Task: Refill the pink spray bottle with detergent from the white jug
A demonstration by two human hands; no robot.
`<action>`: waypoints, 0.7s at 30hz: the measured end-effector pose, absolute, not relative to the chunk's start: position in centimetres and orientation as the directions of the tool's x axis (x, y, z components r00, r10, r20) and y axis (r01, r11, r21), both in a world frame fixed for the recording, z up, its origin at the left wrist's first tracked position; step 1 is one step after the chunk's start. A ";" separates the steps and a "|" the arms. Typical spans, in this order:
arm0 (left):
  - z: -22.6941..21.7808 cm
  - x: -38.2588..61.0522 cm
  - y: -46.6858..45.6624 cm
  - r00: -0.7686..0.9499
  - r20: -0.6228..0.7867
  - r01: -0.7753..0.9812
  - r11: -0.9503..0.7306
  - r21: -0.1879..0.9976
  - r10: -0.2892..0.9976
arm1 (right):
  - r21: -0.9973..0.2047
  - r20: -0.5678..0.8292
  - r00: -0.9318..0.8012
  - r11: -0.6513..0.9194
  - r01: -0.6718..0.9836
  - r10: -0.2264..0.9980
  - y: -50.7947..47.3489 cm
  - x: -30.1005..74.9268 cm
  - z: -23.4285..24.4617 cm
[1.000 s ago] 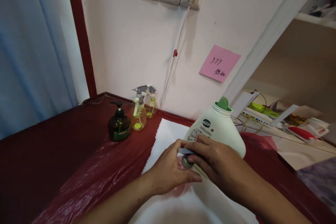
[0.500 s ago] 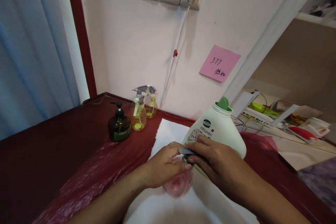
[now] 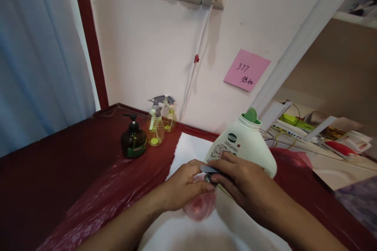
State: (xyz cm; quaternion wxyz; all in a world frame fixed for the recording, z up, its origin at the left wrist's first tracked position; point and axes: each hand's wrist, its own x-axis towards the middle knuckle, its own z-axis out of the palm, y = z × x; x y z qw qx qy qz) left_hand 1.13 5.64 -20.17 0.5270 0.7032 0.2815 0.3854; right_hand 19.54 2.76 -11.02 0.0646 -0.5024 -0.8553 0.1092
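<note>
A small pink bottle (image 3: pixel 200 206) lies on the white sheet (image 3: pixel 188 153) at the near middle of the tabletop (image 3: pixel 59 180), its neck pointing away from me. My left hand (image 3: pixel 184 188) grips the bottle's upper body, fingers wrapped around it. My right hand (image 3: pixel 235 178) meets it at the neck, fingers pinched narrow on a dark grey cap (image 3: pixel 209 170) seated at the bottle's mouth. Just behind my right hand stands a large white jug (image 3: pixel 247 145), upright, uncapped, with a green spout showing at its opening. Further left on the red plastic cover, a dark pump bottle (image 3: pixel 133 139) stands near two yellow spray bottles (image 3: pixel 160 121), the pair close to the wall. A pink sticky note (image 3: pixel 246 70) is fixed to the wall above the jug, and a white cord (image 3: pixel 196 62) runs down from the wall socket.
</note>
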 end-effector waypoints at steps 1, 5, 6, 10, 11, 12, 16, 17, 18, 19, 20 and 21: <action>-20.0 1.0 5.6 0.571 0.252 -0.001 -0.306 0.952 0.781 | -0.252 0.000 -0.485 0.469 0.847 0.875 2.7 19.5 -11.0; -19.4 1.3 5.0 0.541 0.223 -0.022 -0.251 0.968 0.811 | -0.267 0.007 -0.488 0.472 0.840 0.873 2.6 19.5 -11.0; -19.4 1.7 4.8 0.514 0.205 -0.029 -0.222 0.975 0.833 | -0.269 0.014 -0.492 0.477 0.837 0.871 2.6 19.6 -11.0; -19.8 2.7 4.6 0.376 0.144 0.035 -0.169 0.985 0.915 | -0.260 0.019 -0.493 0.480 0.838 0.870 2.5 19.8 -11.2; -20.0 2.7 4.8 0.363 0.149 0.040 -0.175 0.984 0.920 | -0.260 0.017 -0.492 0.479 0.839 0.870 2.5 19.8 -11.2; -20.3 2.6 4.9 0.370 0.164 0.030 -0.188 0.982 0.914 | -0.263 0.015 -0.493 0.479 0.838 0.870 2.6 19.8 -11.2; -20.6 1.3 5.6 0.511 0.240 -0.052 -0.250 0.967 0.825 | -0.270 0.018 -0.499 0.485 0.832 0.866 2.7 19.6 -11.1; -20.5 1.1 5.6 0.544 0.244 -0.053 -0.257 0.965 0.803 | -0.267 0.016 -0.498 0.484 0.834 0.867 2.7 19.6 -11.1; -20.3 0.9 5.6 0.562 0.243 -0.052 -0.259 0.964 0.790 | -0.265 0.017 -0.497 0.483 0.834 0.867 2.7 19.6 -11.1; -20.1 0.9 5.5 0.562 0.241 -0.051 -0.257 0.965 0.791 | -0.265 0.020 -0.498 0.485 0.834 0.867 2.7 19.5 -11.1; -19.9 1.0 5.3 0.547 0.236 -0.049 -0.251 0.967 0.803 | -0.268 0.022 -0.501 0.488 0.831 0.865 2.7 19.6 -11.1; -19.7 1.3 5.1 0.522 0.229 -0.049 -0.239 0.970 0.822 | -0.270 0.026 -0.505 0.493 0.827 0.863 2.7 19.6 -11.2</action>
